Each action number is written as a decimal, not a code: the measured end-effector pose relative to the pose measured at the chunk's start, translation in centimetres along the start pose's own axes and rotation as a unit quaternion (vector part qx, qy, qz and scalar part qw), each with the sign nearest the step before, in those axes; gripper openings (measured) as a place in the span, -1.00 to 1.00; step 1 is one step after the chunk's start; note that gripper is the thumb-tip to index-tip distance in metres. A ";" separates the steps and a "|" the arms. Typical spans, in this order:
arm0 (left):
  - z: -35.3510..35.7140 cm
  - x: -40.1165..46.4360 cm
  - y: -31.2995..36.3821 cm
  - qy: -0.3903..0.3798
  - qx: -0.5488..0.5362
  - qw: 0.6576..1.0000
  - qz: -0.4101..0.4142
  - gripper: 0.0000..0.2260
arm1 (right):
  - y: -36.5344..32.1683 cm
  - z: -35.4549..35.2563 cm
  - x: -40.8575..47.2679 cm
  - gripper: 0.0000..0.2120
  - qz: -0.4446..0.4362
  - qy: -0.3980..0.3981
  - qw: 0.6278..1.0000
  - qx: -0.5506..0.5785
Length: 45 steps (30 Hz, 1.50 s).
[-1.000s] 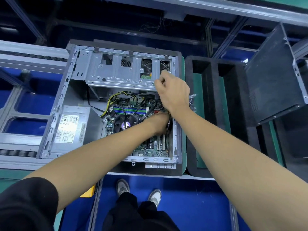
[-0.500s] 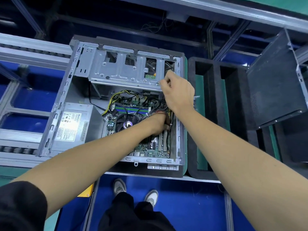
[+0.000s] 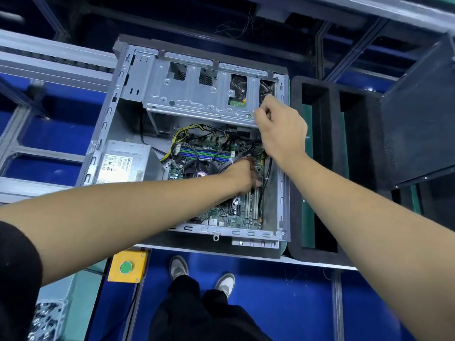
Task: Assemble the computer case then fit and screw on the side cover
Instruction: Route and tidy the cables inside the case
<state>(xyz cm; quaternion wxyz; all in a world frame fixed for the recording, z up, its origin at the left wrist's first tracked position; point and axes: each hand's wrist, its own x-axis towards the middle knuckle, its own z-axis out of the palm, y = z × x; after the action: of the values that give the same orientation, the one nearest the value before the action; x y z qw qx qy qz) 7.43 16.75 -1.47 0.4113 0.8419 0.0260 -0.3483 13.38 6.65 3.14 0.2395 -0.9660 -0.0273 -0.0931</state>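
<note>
The open computer case lies on its side, showing the motherboard, the power supply and the silver drive cage. My right hand is fisted at the cage's right front corner, fingertips pinched on its edge; whether it holds something small is hidden. My left hand reaches down among the black cables at the motherboard's right side, its fingers mostly hidden. The dark side cover leans upright at the far right.
A black foam tray with deep slots sits right of the case. A yellow box with a green button hangs below the bench edge. A bag of small parts lies at the lower left. Conveyor rails run on the left.
Both hands have stayed at their places in the case. The view has shifted slightly, bringing the yellow button box into sight.
</note>
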 end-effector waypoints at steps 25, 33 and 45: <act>1.3 -0.9 -0.1 0.084 0.172 0.979 0.075 -0.92 | -0.1 -0.1 0.0 -0.76 -0.004 0.003 1.000 0.014; 1.3 -1.6 0.4 0.099 0.257 0.951 0.141 -0.73 | 0.0 0.0 -0.1 -0.76 -0.010 0.013 1.000 0.010; 2.0 -1.2 0.0 0.087 0.306 0.936 0.149 -0.70 | -0.2 -0.2 -0.1 -0.78 -0.009 0.008 1.000 0.012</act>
<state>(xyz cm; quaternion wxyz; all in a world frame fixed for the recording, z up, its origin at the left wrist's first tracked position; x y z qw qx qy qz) 5.44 15.64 -1.59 0.1766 0.9483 -0.1719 -0.1998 13.27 6.73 3.37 0.2504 -0.9620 -0.0355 -0.1028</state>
